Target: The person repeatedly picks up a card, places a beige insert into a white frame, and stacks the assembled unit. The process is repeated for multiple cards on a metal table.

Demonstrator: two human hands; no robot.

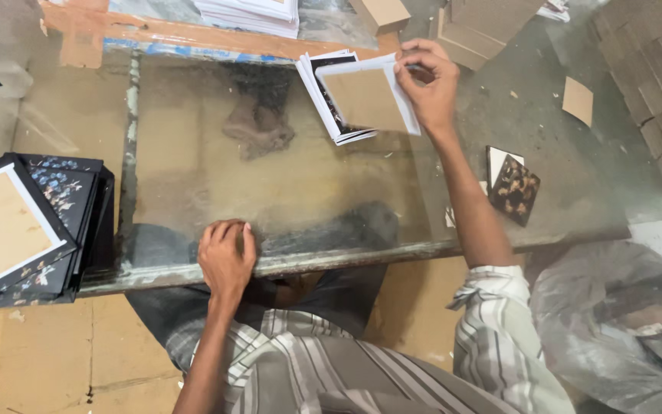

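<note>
Right hand [425, 80] pinches top card [367, 98] of small stack [329, 107]; left hand [226, 257] flat, empty, on glass table [193, 169] edge.

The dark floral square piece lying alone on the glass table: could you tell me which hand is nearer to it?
Right. The right hand is up beyond the dark floral square piece, touching a stack of white-edged cards; the left hand rests on the table's near edge, farther off.
</note>
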